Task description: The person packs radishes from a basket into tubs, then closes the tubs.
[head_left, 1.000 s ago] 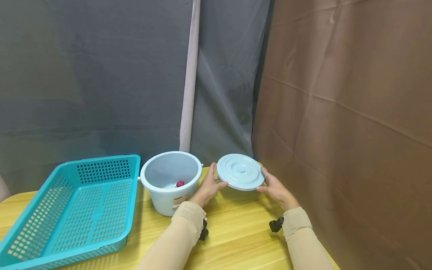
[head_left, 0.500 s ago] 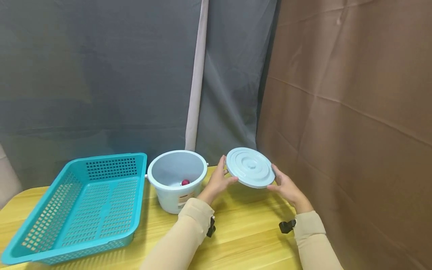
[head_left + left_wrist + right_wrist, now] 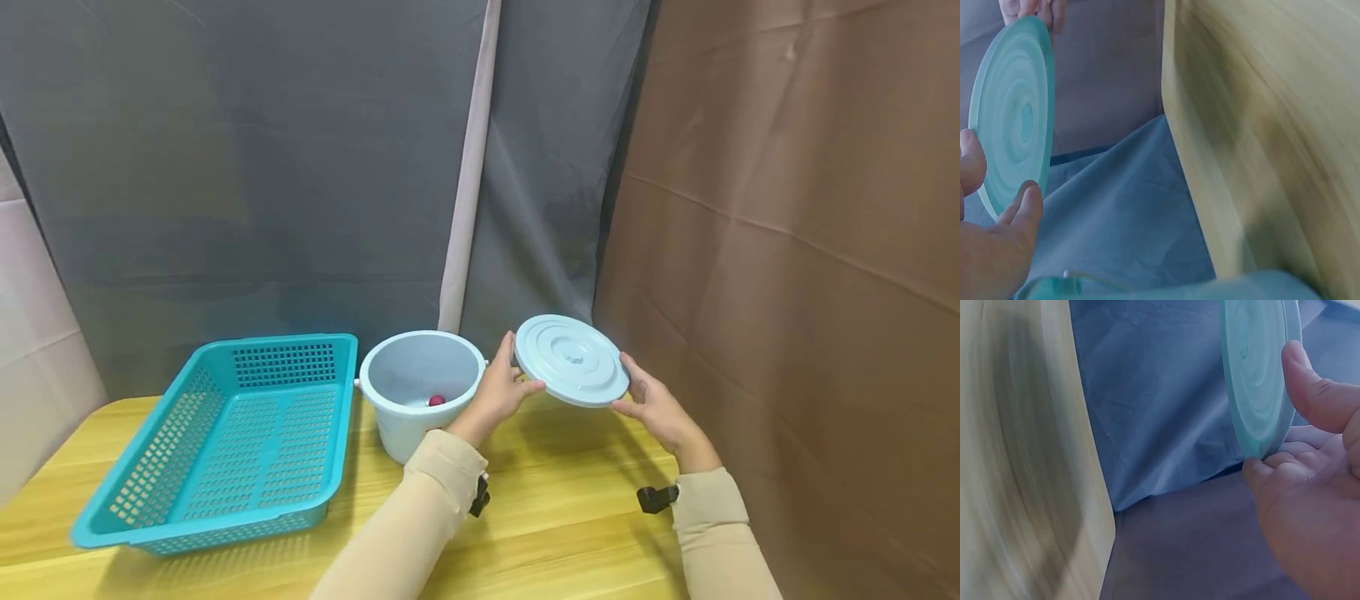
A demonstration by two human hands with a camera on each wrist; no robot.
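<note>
The lid (image 3: pixel 572 359) hung in the air above the right end of the counter (image 3: pixel 555 508), just right of the bucket (image 3: pixel 420 390) and close before the brown curtain (image 3: pixel 795 250); bare wood lay open beneath it and toward the near edge, while the grey curtain (image 3: pixel 262 167) closed off the back. The left hand (image 3: pixel 500 392) grasped the lid's left rim, thumb on the top face and fingers curled under the edge, and the right hand (image 3: pixel 654 408) grasped the right rim the same way. The lid was a pale blue plastic disc with raised concentric rings and a small knob at its centre, tilted so its top face showed in the head view. The bucket, pale blue and round, stood uncovered on the counter with a small red ball (image 3: pixel 437 401) lying on its bottom. Just left of the bucket sat a teal perforated basket (image 3: pixel 225 433), its long side running toward the near edge.
</note>
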